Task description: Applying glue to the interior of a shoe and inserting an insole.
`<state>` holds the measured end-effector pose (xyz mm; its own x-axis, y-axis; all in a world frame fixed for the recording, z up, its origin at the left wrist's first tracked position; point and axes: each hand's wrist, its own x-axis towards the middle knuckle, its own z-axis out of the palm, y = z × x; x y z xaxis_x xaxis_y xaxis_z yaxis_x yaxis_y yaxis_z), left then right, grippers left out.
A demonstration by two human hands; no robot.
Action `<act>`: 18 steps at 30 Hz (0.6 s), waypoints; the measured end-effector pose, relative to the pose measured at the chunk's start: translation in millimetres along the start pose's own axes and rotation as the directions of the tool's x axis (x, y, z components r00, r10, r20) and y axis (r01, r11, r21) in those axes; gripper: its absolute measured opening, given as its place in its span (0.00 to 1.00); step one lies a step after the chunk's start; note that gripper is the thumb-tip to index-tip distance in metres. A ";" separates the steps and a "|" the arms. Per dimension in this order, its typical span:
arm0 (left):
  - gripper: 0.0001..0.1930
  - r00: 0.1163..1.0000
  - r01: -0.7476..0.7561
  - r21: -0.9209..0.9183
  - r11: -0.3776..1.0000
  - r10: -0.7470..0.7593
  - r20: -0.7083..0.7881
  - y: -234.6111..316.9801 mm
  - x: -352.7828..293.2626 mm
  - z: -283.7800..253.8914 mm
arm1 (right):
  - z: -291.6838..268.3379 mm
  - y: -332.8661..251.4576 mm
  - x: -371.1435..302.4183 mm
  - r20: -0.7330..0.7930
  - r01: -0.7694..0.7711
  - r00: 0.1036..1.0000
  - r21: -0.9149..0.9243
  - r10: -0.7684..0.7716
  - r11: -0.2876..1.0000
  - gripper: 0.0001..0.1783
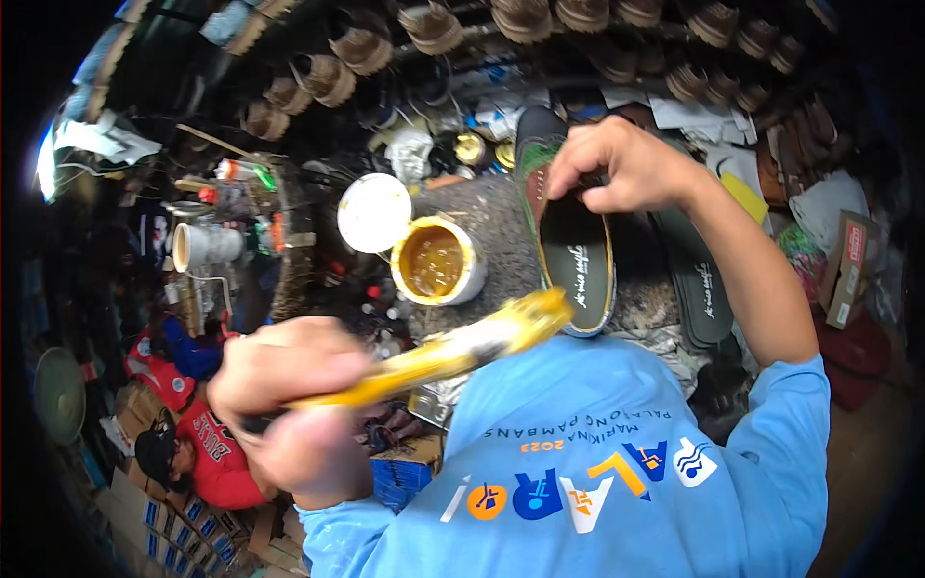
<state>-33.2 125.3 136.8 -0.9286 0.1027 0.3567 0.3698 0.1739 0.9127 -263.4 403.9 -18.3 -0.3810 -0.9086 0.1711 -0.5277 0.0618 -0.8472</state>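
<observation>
My left hand point(294, 385), smeared by motion, is wrapped round a glue brush point(462, 349) thickly coated in yellow. Its bristle end points right, close to the heel of a shoe point(532, 188). That shoe has a dark toe and green and brown sides, and lies toe away from me, with a dark printed insole point(581, 265) showing inside. My right hand point(626, 169) is closed at the shoe's opening, thumb and fingers pinching its edge. A second dark shoe or insole point(701, 279) lies to its right. Left of the shoe stands an open tub point(472, 279) of yellow glue.
A white round lid point(376, 213) leans beside the tub. Small tins point(470, 148) stand behind on the grey worktop. Shoes point(434, 29) line racks at the back. At left are a white cup point(204, 247) and clutter; a person in red point(217, 453) is at lower left.
</observation>
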 end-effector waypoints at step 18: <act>0.07 0.977 0.036 0.402 0.915 -0.117 0.179 -100.8 28.1 114.7 | -2.1 12.3 -2.6 0.035 0.089 0.995 0.140 -0.095 0.986 0.19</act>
<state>-92.9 222.9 32.0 -0.9447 0.2556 0.2054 0.3176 0.5570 0.7674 -270.5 407.9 -28.0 -0.3024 -0.9243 0.2328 -0.4483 -0.0776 -0.8905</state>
